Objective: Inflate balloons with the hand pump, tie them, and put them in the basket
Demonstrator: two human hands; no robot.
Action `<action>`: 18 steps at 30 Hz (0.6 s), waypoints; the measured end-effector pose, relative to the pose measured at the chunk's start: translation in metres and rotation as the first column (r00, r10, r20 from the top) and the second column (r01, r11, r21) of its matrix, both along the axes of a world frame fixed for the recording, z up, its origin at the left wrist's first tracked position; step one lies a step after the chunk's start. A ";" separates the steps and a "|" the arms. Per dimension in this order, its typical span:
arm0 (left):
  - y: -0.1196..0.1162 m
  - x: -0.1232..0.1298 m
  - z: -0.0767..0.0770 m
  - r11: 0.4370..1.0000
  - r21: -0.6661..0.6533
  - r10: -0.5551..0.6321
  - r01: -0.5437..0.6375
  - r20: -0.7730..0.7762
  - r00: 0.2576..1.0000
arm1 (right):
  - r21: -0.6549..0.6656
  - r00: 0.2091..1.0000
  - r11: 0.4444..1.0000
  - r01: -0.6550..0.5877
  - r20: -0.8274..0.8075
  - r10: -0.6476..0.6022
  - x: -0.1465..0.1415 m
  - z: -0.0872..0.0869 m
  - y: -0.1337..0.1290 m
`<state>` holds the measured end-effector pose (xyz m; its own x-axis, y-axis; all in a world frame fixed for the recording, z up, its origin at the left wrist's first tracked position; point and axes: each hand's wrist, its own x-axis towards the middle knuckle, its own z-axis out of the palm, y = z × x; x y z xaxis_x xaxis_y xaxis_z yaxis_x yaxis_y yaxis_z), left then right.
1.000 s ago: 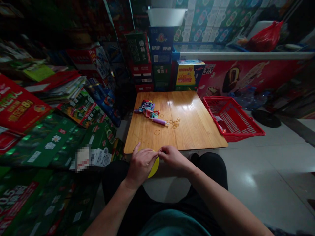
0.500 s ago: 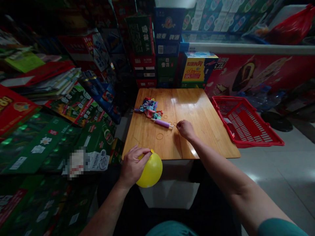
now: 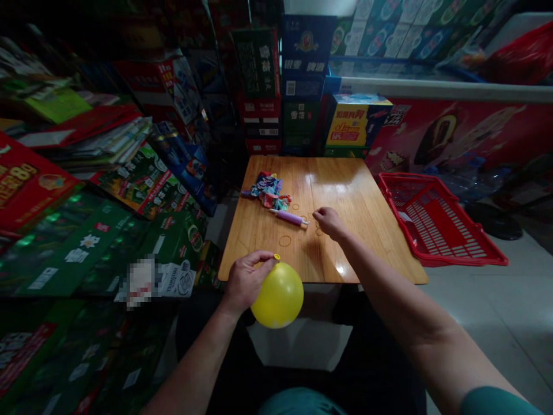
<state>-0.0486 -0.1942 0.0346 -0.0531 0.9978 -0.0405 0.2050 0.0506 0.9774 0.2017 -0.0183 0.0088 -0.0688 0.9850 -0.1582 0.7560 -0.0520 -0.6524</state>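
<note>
My left hand (image 3: pixel 248 282) pinches the neck of an inflated yellow balloon (image 3: pixel 279 297) between thumb and fingers, just off the near edge of the wooden table (image 3: pixel 358 242). The balloon hangs below its rolled mouth. Above the table, my right hand (image 3: pixel 329 222) is closed in a pinch, with thin rubber band (image 3: pixel 319 231) loops at its fingertips; how they are gripped is partly hidden. Left of those fingertips lies a purple balloon pump (image 3: pixel 290 218) with white ends. Another rubber band (image 3: pixel 284 241) rests nearer me. Behind the pump is a pile of colourful uninflated balloons (image 3: pixel 268 191).
A red plastic basket (image 3: pixel 458 236) stands on the floor right of the table. Stacked drink cartons (image 3: pixel 305 75) rise behind it, beside a freezer (image 3: pixel 432 86). Green beer cartons (image 3: pixel 168 248) crowd the left side.
My left hand has brought the balloon slightly up and to the right. My right hand has lifted a little, and thin loops now show below its fingertips. The view has shifted slightly.
</note>
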 end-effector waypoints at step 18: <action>-0.035 0.026 0.021 0.995 -0.008 -0.089 0.095 0.266 0.960 | -0.185 0.673 0.960 -0.212 -0.740 0.006 -0.050 0.061 -0.169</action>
